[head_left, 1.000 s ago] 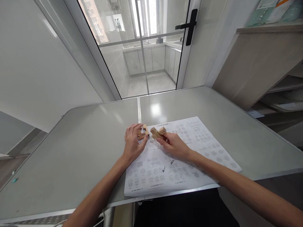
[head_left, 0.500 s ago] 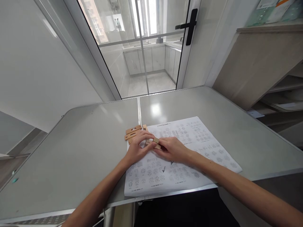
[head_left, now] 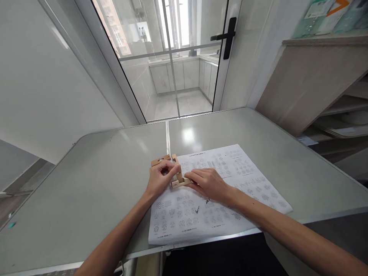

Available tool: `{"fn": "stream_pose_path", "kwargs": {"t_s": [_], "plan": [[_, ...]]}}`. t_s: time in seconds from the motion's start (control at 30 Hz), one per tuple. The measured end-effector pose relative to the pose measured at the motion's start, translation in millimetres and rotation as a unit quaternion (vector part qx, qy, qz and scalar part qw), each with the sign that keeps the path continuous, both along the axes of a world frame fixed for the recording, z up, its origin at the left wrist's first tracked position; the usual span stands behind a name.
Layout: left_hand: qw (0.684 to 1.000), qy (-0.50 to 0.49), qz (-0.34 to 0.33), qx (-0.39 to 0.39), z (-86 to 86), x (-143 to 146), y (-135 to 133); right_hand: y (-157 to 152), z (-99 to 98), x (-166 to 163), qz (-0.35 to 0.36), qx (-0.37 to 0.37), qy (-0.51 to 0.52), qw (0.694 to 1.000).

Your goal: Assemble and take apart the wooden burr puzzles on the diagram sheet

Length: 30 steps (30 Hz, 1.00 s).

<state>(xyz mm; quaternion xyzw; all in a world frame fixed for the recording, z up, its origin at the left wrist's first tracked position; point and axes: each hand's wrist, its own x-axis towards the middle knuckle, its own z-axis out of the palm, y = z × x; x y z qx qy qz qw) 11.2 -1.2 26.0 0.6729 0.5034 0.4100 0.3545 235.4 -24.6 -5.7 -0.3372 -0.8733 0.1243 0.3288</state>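
Note:
My right hand (head_left: 209,181) is closed round the right end of a notched light wooden puzzle piece (head_left: 177,184), which lies low over the printed sheet (head_left: 227,207). A dark mark shows on the piece's left end. Just left of it, my left hand (head_left: 162,177) has thumb and forefinger pinched on a small wooden piece (head_left: 179,175), standing against the notch; the fingers hide part of it. Behind the left hand lie brown slotted wooden pieces (head_left: 160,160), partly covered by it. Another light wooden piece (head_left: 175,158) sits beside them at the sheet's upper left edge.
The sheet with printed diagrams spreads over the front of a grey table (head_left: 115,184), whose seam (head_left: 168,138) runs away from me. Beyond stands a glass door with a black handle (head_left: 228,37). Wooden shelving (head_left: 322,80) rises at the right.
My left hand has drawn back left and bent its fingers into a pinch. The notched piece between the hands now shows more fully. The view has shifted slightly.

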Motion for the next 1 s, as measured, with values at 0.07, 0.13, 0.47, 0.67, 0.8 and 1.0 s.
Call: {"fn": "stream_pose_path", "kwargs": {"t_s": [0.07, 0.13, 0.47, 0.67, 0.8, 1.0], "plan": [[0.999, -0.014, 0.031, -0.018, 1.0, -3.9, 2.3, -1.8, 2.8, -1.6, -0.004, -0.007, 0.025, 1.000], [0.997, -0.006, 0.071, -0.003, 1.4, -7.2, 4.4, -2.4, 4.1, -3.0, -0.025, -0.028, 0.048, 0.998], [0.969, 0.140, 0.161, 0.122, -5.9, -21.8, 22.0, 14.7, -1.2, 4.2, -0.216, -0.161, 0.056, 0.961], [0.966, 0.184, 0.156, 0.095, -18.4, -29.8, 35.0, 18.6, -5.2, 2.7, -0.223, -0.149, 0.035, 0.963], [0.956, 0.210, 0.163, 0.123, -24.2, -28.8, 36.6, 18.9, -7.4, -0.3, -0.205, -0.166, 0.052, 0.963], [0.955, 0.220, 0.150, 0.132, -24.5, -27.0, 35.3, 13.5, -3.3, -2.5, -0.117, -0.196, 0.080, 0.970]]}}
